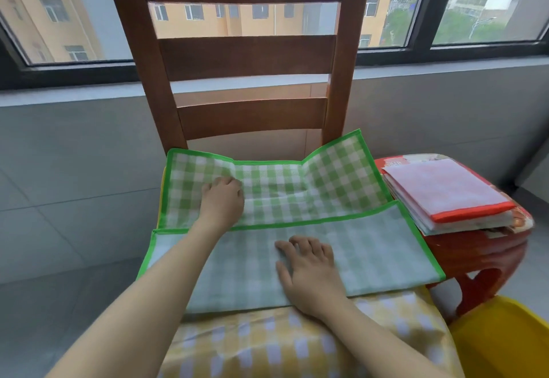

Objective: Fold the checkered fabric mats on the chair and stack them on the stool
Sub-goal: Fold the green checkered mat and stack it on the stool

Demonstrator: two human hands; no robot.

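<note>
A green checkered mat (pixel 312 190) lies spread across the seat of a wooden chair (pixel 246 59), its near portion folded over so that the paler underside faces up and its green-bound edge runs across the middle of the cloth. The far right corner of the mat rides up against the chair's back post. The left hand (pixel 222 199) rests on the unfolded far part of the mat, near its left side, with the fingers curled under at the knuckles; whether it pinches any cloth cannot be told. The right hand (pixel 309 270) lies flat on the folded-over flap, fingers spread and straight, pressing it down and grasping nothing. Beneath the green mat a yellow checkered mat (pixel 267 345) hangs off the front of the seat toward the viewer, and a thin strip of yellow shows at the green mat's left edge. Just to the right of the chair stands a red stool (pixel 481 256), and on its top sits a stack of folded mats (pixel 445 196); the uppermost is pale pink with a red-orange border. A yellow object (pixel 505 339) fills the lower right corner. Behind the chair a grey wall rises to a window (pixel 475 6) that looks onto buildings.
</note>
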